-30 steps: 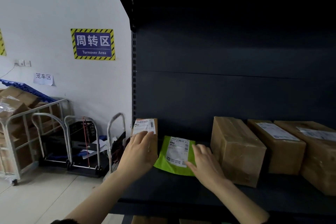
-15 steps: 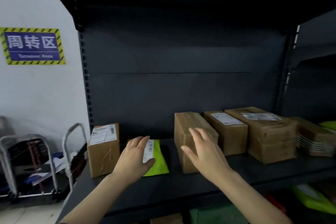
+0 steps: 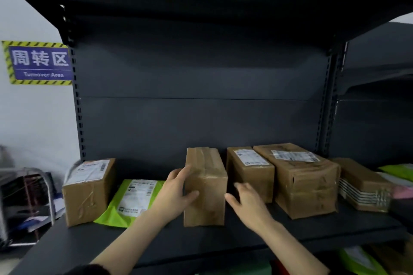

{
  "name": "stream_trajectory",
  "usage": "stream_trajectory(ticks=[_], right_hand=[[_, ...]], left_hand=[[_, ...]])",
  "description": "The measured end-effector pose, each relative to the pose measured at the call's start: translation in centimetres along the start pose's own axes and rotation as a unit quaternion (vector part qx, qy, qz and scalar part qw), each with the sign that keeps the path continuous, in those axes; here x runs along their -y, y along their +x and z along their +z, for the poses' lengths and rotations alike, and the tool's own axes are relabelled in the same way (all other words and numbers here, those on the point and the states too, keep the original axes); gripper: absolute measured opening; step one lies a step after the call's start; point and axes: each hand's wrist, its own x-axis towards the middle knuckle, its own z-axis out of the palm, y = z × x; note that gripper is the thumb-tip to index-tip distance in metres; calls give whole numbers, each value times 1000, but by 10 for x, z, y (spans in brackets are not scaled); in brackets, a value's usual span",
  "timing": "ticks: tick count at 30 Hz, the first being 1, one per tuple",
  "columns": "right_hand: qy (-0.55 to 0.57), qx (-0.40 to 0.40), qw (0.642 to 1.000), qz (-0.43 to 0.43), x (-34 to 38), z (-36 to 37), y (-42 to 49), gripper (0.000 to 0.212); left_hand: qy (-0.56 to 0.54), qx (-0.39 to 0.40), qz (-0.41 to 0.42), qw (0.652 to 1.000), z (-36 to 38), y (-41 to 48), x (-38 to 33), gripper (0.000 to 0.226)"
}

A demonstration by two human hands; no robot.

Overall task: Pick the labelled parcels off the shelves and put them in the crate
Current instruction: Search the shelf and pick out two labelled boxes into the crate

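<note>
At lower centre of the frame, the left hand [image 3: 176, 194] grips the tall brown cardboard box [image 3: 206, 192] at its left front edge, thumb on the front face and fingers along the side. The right hand [image 3: 248, 202] is loosely spread and holds nothing. It is just beside the box's right side; contact cannot be confirmed. The dark grey metal shelf [image 3: 156, 241] carries five brown cardboard boxes, three showing white labels. Green plastic mailer bags [image 3: 134, 203] on it: two, one left of the left hand and one at the right edge.
</note>
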Motion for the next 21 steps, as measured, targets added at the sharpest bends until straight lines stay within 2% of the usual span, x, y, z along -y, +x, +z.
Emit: stream_trajectory(ticks=[3, 7, 10, 12, 14, 17, 21], right_hand=[[35, 37, 998, -43, -9, 6, 10, 45], [54, 16, 994, -96, -23, 1, 15, 27], [47, -14, 989, -138, -27, -5, 16, 30], [52, -27, 983, -176, -26, -15, 16, 36], [50, -37, 974, -220, -21, -24, 16, 42], [29, -30, 957, -286, -9, -30, 16, 45], [13, 9, 945, -326, 7, -23, 19, 44]], left_hand=[[-36, -30, -47, 998, 16, -2, -17, 66], [-119, -99, -104, 983, 36, -8, -36, 55], [-201, -133, -142, 960, 37, -13, -52, 35], [-241, -153, -187, 940, 36, -13, -63, 31], [-299, -150, -241, 911, 32, -14, -67, 36], [-405, -124, -320, 847, 26, -13, -61, 47], [-430, -104, -375, 815, 21, -7, -40, 74]])
